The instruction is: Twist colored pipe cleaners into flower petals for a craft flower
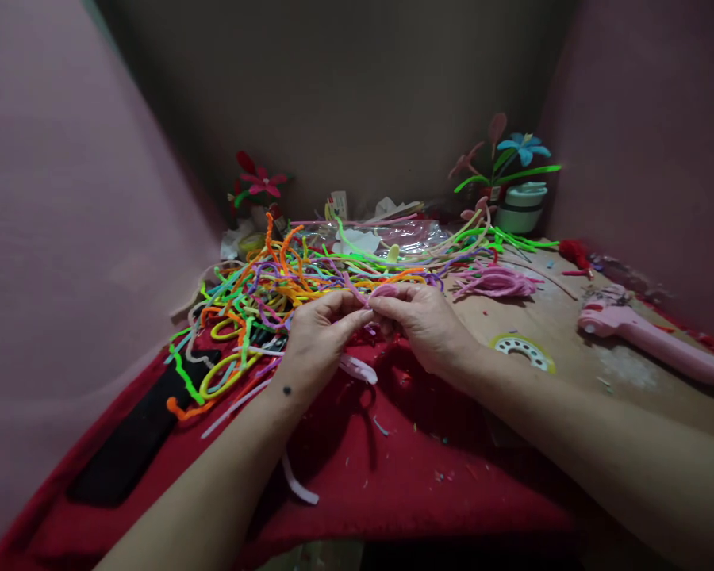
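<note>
Both hands meet over the front of a tangled heap of colourful pipe cleaners (pixel 274 289). My left hand (pixel 321 329) is closed, its thumb and index finger pinching a pink pipe cleaner (pixel 384 291). Fingertip to fingertip with it, my right hand (pixel 420 321) is closed on the same pink piece, which shows as a bent loop above the fingers. The fingers cover most of it. Below the left hand a pale pink fuzzy strip (pixel 360 369) sticks out; whether it joins the held piece I cannot tell.
A bundle of pink pipe cleaners (pixel 497 281), a tape roll (pixel 522 351) and a pink-handled device (pixel 648 325) lie to the right. At left is a flat black object (pixel 136 436). Pipe-cleaner flowers (pixel 265 182) and a pale green pot (pixel 520 208) stand at the back. Scraps dot the red cloth (pixel 393 484).
</note>
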Demonstrator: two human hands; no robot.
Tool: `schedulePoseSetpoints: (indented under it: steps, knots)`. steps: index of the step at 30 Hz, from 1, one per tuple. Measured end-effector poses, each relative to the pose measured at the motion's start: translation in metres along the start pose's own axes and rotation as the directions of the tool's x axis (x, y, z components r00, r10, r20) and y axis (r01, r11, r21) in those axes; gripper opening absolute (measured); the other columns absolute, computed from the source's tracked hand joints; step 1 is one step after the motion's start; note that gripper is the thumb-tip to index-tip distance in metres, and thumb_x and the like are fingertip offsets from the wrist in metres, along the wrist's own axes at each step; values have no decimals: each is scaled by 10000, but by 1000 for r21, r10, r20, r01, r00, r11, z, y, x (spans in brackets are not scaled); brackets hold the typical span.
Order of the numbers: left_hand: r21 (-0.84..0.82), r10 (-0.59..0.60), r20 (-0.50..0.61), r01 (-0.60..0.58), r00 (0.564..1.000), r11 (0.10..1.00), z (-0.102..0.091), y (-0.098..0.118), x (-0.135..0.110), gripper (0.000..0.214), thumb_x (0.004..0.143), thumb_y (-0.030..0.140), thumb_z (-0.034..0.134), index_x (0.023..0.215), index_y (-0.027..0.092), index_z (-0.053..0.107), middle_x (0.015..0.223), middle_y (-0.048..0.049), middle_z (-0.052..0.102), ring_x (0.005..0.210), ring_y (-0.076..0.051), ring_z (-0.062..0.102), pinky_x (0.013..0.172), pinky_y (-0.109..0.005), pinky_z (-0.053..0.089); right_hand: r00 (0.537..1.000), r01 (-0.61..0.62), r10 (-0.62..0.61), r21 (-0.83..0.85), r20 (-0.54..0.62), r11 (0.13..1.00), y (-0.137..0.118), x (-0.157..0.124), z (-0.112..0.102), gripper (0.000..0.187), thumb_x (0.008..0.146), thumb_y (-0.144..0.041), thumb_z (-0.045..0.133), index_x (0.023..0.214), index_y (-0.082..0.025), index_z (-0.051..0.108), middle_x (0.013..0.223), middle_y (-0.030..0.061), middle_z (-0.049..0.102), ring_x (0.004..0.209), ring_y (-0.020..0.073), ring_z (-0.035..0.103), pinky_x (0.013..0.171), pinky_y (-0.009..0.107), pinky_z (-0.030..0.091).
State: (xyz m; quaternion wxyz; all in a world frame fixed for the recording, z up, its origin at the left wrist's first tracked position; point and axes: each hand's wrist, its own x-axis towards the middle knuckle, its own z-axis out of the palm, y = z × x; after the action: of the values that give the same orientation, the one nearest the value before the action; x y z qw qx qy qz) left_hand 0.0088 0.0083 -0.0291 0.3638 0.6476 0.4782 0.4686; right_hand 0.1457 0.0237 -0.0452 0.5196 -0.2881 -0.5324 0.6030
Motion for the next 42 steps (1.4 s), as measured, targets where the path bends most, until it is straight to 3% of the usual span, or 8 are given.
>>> schedulePoseSetpoints:
  steps: [9, 14, 18, 21, 24, 28, 33, 42]
  knots:
    - [-87, -53, -69, 47, 996, 995, 1, 5, -3, 173, 613, 265, 734, 658, 133, 631, 623, 8, 604, 594, -109, 526, 576, -213, 417, 997, 29, -53, -354, -59, 935, -8, -3, 2, 159, 738, -187, 519, 583, -150, 518, 508, -48, 472, 471, 71, 397, 457, 223, 276]
    - [164, 194, -125, -172, 973, 971, 1, -7, -4, 82, 731, 231, 623, 692, 160, 625, 673, -3, 618, 648, -132, 555, 631, -249, 430, 1000, -13, 8, -186, -30, 983, -5, -4, 2, 198, 706, -178, 514, 512, -158, 480, 440, -53, 437, 418, 66, 366, 430, 225, 269]
    - [588, 567, 49, -483, 822, 649, -1, -13, -5, 119, 798, 152, 532, 706, 184, 599, 696, -7, 629, 705, -146, 569, 740, -300, 404, 989, -140, 141, 27, -39, 990, 1, 1, -1, 151, 641, -167, 541, 500, -157, 488, 426, -49, 435, 370, 67, 344, 375, 227, 244]
    - [682, 631, 161, -548, 759, 485, -1, -13, -6, 135, 814, 130, 494, 721, 180, 578, 703, -21, 629, 699, -154, 562, 736, -313, 392, 975, -221, 223, 94, -13, 971, 2, 3, -2, 142, 604, -153, 555, 486, -158, 476, 425, -43, 438, 350, 69, 335, 340, 228, 220]
    - [612, 546, 44, -455, 836, 647, 0, -9, -6, 103, 800, 156, 519, 717, 175, 576, 707, -24, 622, 709, -155, 554, 711, -297, 406, 984, -179, 178, 84, 11, 980, 1, 3, -2, 172, 629, -162, 557, 487, -160, 462, 426, -44, 428, 358, 69, 349, 349, 226, 244]
    - [144, 104, -51, -95, 993, 985, -1, -3, -4, 82, 753, 190, 575, 678, 156, 580, 638, 5, 582, 598, -115, 526, 605, -245, 408, 997, -50, 46, 69, 63, 996, -4, -2, 2, 51, 643, -131, 579, 677, -153, 548, 533, -53, 498, 431, 65, 414, 417, 210, 331]
    - [-410, -207, 169, 259, 964, 874, -7, -1, 1, 118, 650, 204, 690, 705, 120, 627, 638, -2, 603, 574, -101, 557, 604, -229, 443, 993, 109, -105, -70, 50, 992, -8, -4, 5, 84, 674, -149, 627, 709, -160, 551, 605, -53, 519, 504, 61, 455, 489, 205, 382]
    - [-478, -188, 298, 317, 936, 819, -11, -2, 2, 81, 670, 161, 673, 691, 116, 610, 657, -20, 587, 577, -96, 539, 609, -231, 434, 994, 22, -29, 67, 103, 997, -6, -1, -1, 114, 670, -206, 681, 644, -132, 597, 547, -29, 559, 451, 58, 447, 444, 204, 335]
